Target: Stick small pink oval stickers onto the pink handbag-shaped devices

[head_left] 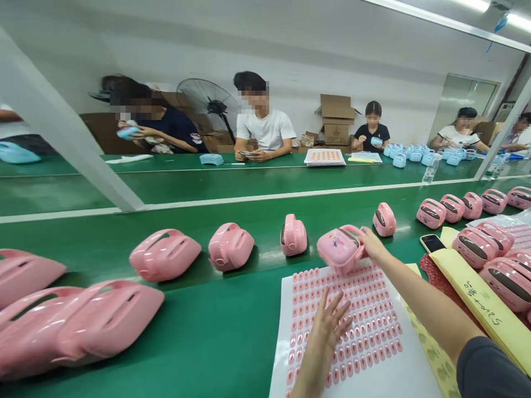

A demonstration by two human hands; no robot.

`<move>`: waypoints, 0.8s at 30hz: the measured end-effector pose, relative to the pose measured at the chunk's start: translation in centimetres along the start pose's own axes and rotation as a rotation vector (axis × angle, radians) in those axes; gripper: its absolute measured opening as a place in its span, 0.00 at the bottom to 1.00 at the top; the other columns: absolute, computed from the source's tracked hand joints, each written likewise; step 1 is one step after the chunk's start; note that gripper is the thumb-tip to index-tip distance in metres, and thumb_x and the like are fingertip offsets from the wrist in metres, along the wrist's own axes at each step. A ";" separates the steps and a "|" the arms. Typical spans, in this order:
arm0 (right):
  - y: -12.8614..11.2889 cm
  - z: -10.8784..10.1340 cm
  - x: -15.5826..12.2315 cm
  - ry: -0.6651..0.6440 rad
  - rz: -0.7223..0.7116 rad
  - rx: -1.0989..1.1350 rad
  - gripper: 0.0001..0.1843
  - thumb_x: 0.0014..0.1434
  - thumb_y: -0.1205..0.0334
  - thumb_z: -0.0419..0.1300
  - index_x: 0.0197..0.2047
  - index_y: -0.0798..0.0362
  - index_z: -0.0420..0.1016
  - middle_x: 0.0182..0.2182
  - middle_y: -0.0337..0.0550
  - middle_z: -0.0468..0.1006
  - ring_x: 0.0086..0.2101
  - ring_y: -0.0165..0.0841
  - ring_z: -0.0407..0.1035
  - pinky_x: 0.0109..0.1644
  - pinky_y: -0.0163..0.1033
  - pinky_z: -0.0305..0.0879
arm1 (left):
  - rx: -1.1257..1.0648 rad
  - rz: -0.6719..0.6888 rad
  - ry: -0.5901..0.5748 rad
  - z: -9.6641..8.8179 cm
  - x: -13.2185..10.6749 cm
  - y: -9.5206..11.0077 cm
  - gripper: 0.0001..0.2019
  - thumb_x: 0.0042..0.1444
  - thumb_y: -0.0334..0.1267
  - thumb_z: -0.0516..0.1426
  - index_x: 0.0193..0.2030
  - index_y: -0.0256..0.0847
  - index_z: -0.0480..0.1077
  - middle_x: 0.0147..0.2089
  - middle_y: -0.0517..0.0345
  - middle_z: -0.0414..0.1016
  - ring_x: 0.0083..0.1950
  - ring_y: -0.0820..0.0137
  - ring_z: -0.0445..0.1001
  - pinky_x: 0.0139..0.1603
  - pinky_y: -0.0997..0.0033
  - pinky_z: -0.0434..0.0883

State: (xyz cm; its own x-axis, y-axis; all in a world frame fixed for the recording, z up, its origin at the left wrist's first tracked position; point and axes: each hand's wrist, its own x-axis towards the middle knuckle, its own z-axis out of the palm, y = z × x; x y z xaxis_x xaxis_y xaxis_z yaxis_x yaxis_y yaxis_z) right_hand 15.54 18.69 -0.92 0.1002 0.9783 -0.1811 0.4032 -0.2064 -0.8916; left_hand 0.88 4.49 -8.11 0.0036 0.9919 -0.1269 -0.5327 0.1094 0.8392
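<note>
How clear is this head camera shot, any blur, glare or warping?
Head view: the wide lens stretches and smears the pink shells at lower left; the right hand and its pink case look slightly soft; ceiling lights flare white at top right; shadows are faint.

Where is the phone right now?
The phone lies at the right of the head view, by the far end of the yellow envelope, a little right of the right hand that holds a pink casing.
</note>
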 end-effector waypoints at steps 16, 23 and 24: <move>12.8 -8.6 -11.3 0.463 -0.043 -0.057 0.06 0.46 0.61 0.57 0.20 0.52 0.68 0.27 0.42 0.68 0.32 0.37 0.65 0.41 0.44 0.63 | -0.366 -0.307 -0.175 -3.2 -1.5 -0.7 0.30 0.51 0.62 0.49 0.61 0.65 0.53 0.53 0.62 0.75 0.58 0.58 0.67 0.56 0.53 0.65; 14.6 -6.9 -11.5 0.492 -0.090 -0.078 0.09 0.44 0.63 0.58 0.16 0.48 0.62 0.24 0.41 0.64 0.33 0.41 0.62 0.44 0.48 0.59 | -0.422 -0.280 -0.127 -2.6 -1.4 0.3 0.29 0.51 0.62 0.50 0.60 0.65 0.56 0.51 0.61 0.76 0.55 0.58 0.70 0.55 0.53 0.66; 14.5 -6.7 -11.6 0.484 -0.105 -0.064 0.10 0.44 0.63 0.57 0.16 0.48 0.61 0.24 0.40 0.64 0.32 0.40 0.62 0.43 0.47 0.59 | -0.426 -0.283 -0.062 -1.9 -1.5 0.7 0.28 0.50 0.62 0.51 0.59 0.65 0.58 0.49 0.62 0.78 0.54 0.57 0.71 0.53 0.52 0.67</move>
State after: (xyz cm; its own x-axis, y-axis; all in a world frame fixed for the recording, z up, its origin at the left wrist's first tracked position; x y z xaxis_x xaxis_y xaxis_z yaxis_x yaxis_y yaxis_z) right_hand 26.33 4.23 -9.01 0.4604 0.8773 0.1354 0.4875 -0.1224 -0.8645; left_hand -1.14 2.99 -8.36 0.2407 0.9307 -0.2754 -0.8010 0.3507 0.4851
